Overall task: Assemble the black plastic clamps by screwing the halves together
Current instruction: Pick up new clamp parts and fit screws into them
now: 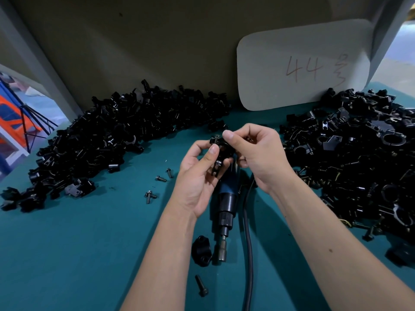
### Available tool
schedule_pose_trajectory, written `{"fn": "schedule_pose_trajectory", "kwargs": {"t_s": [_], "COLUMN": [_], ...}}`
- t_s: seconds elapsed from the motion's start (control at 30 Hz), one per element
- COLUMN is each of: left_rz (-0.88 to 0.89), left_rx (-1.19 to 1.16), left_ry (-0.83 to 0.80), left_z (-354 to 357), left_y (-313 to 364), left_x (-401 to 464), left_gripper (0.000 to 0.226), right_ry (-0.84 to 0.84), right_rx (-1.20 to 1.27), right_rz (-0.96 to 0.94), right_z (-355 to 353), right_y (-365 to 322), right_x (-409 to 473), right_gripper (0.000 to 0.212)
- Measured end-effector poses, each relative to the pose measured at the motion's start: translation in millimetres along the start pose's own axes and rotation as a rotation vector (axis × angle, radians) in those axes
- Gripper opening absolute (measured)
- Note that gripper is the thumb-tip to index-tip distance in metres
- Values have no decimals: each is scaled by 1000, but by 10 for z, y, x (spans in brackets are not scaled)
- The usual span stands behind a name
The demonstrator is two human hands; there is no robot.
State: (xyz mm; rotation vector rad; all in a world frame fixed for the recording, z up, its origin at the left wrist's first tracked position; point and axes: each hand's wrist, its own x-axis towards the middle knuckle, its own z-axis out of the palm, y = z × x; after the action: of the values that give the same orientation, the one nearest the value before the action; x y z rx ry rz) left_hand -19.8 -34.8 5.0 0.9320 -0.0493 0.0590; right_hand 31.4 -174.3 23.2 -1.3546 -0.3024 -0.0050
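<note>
Black plastic clamp point(219, 154) held up over the middle of the green table point(78, 254), between both hands. Left hand point(199, 176) curled round its lower part from the left, thumb pressed on its near face. Right hand point(253, 151) closed from the right at the clamp's far end, thumb and forefinger pinched beside a silver screw head point(217, 136) showing at the top; cannot tell whether the fingertips touch the screw itself or only the clamp.

Below the hands, flat on the table: blue-and-black electric screwdriver point(226, 205), bit end pointing near, black cable point(248, 243) running alongside on its right. Just left of the bit, one loose black clamp half point(201, 250); nearer still, a single black bolt point(201, 286). A few loose screws point(157, 185) left of the left hand.

Large heap of black parts point(125, 129) at far left, another heap point(363, 158) at right. Far right, propped upright, pale card point(303, 70) marked "44".
</note>
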Motion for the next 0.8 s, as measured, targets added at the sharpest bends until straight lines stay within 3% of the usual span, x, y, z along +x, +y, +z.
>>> {"fn": "schedule_pose_trajectory", "kwargs": {"t_s": [0.1, 0.2, 0.47, 0.57, 0.7, 0.8], "left_rz": [50, 155, 293, 325, 334, 300], "left_rx": [61, 163, 421, 443, 479, 413], "left_ry": [11, 64, 102, 87, 104, 123], "left_z": [16, 28, -29, -21, 27, 37], "left_y": [-19, -57, -85, -77, -106, -100], "left_x": [10, 19, 59, 58, 53, 52], "left_gripper": [10, 18, 12, 11, 20, 14], "right_ry": [4, -86, -153, -158, -39, -60], "right_rx": [-77, -139, -304, -265, -196, -128], "right_rz": [-78, -159, -264, -255, -245, -195], "right_z": [-54, -64, -38, -2, 57, 56], "right_y": [10, -10, -1, -16, 19, 25], "right_x": [13, 6, -8, -34, -46, -43], "right_gripper": [23, 7, 3, 5, 22, 5]}}
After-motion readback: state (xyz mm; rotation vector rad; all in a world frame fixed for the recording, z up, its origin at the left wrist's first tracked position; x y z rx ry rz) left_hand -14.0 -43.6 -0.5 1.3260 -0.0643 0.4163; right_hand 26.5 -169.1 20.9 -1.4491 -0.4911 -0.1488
